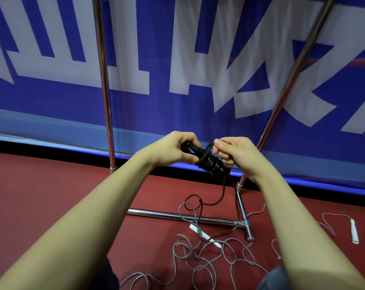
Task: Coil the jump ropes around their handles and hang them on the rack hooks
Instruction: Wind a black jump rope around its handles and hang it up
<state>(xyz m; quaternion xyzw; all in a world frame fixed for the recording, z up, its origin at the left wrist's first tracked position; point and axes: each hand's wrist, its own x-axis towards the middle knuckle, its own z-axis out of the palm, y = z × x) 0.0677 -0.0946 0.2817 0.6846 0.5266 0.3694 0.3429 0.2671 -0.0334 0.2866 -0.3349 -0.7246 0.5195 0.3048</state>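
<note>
My left hand [173, 148] grips the black handles [195, 150] of a black jump rope, held out in front of me. Several turns of black rope [212, 162] are coiled around the handles. My right hand [235, 154] pinches the black cord at the top of the coil. The loose tail of the black rope [222, 195] hangs down to the red floor. A grey jump rope [206, 254] lies tangled on the floor below, with one white handle [204, 235] near the rack's base and another white handle [354, 231] at the right.
A chrome rack stands ahead: two upright poles [104, 84] [296, 70] and a floor crossbar [177, 215] with a foot [245, 216]. No hooks are in view. A blue banner [156, 101] with white lettering hangs behind. The floor [52, 185] is red.
</note>
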